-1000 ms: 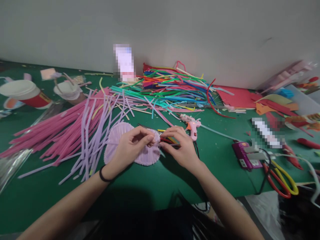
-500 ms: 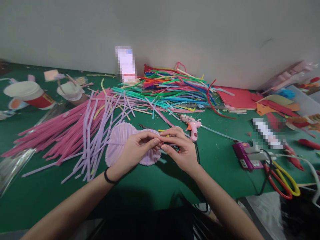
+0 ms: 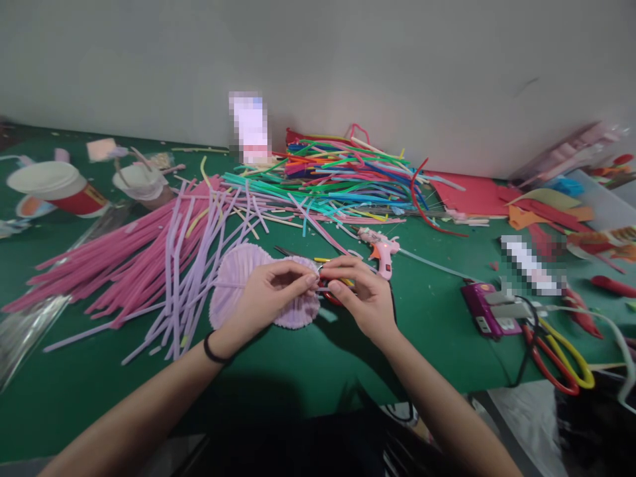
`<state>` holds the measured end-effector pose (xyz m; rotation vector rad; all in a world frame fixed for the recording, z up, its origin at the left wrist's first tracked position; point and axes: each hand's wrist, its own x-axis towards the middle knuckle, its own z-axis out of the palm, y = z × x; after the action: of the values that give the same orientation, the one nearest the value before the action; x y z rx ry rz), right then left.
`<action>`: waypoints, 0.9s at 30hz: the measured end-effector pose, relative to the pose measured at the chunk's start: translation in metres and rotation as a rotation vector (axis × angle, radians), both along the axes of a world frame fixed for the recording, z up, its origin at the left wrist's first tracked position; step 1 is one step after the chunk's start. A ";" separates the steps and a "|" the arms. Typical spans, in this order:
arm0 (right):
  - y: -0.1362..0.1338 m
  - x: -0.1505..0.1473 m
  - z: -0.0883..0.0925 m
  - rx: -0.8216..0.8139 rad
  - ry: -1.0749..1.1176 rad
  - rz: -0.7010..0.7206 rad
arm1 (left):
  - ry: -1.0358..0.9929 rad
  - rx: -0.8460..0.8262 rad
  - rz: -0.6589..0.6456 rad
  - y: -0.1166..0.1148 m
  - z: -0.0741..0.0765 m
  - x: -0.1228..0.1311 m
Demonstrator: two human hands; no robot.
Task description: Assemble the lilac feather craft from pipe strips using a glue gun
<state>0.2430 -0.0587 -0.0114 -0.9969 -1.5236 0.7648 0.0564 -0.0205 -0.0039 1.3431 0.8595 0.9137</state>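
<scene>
The left hand (image 3: 263, 298) and the right hand (image 3: 362, 301) meet above the green table (image 3: 298, 371), fingertip against fingertip. The left thumb and forefinger are closed tight on the right edge of the lilac piece (image 3: 231, 281), a ruffled flat shape with two round lobes. The right thumb and forefinger are also pinched together, on a thin pale strand (image 3: 322, 289) that comes out of this same edge. The strand is very small, so I cannot say more about it.

From the pinching point, almost all of the lilac piece lies to the left, partly hidden behind the left hand. Its long axis goes across the table from left to right, with the right lobe a little nearer to the person. It rests flat or nearly flat on the table. The left hand is the nearer one to its body, while the right hand reaches only its end. The pale strand points to the right, along the same axis.

Some red and yellow bits (image 3: 332, 299) lie under the right fingers, too covered to name. A pink glue gun (image 3: 381, 252) lies just behind the right hand, and loose lilac stems (image 3: 189, 265) lie beside the left lobe
</scene>
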 end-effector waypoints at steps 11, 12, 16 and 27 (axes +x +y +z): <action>-0.007 0.007 0.008 -0.116 0.013 0.018 | 0.619 0.534 -0.710 -0.051 0.007 0.002; -0.008 0.009 0.009 -0.120 -0.009 -0.002 | 0.701 0.624 -0.700 -0.059 0.005 -0.001; -0.013 0.017 0.009 -0.076 -0.073 -0.009 | 0.800 0.717 -0.637 -0.088 -0.010 -0.021; -0.001 -0.008 0.005 0.008 -0.535 0.007 | 0.954 0.782 0.061 -0.076 -0.011 -0.103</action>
<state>0.2347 -0.0594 -0.0064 -1.2552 -1.9819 0.5142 -0.0470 -0.0969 -0.0147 2.5429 1.3154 0.6373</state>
